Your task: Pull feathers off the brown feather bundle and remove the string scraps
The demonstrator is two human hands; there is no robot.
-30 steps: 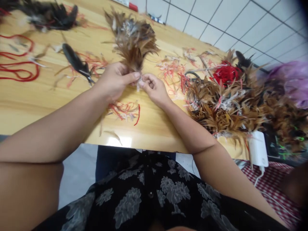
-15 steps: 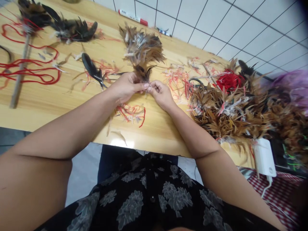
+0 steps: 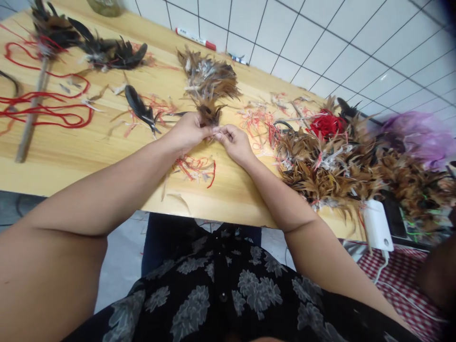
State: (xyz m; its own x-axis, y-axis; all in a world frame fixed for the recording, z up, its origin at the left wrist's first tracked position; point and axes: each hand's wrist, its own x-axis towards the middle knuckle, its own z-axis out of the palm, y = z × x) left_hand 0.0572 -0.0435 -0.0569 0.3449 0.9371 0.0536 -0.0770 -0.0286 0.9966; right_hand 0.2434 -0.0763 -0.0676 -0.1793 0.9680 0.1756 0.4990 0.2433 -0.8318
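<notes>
over the desk point(image 3: 242, 202), the fingers of your left hand point(image 3: 188, 131) are closed on the base of a small tuft point(image 3: 210, 110) of brown feathers, plumes pointing away from you. your right hand point(image 3: 235, 144) pinches the same base; whether it also grips thread cannot be told. expect the tuft to be light, soft and easily bent; grasp it at the quill ends. just beyond lies a larger feather bundle point(image 3: 213, 76). near the far left edge, note a container point(image 3: 106, 6), partly out of view; its contents cannot be identified.
</notes>
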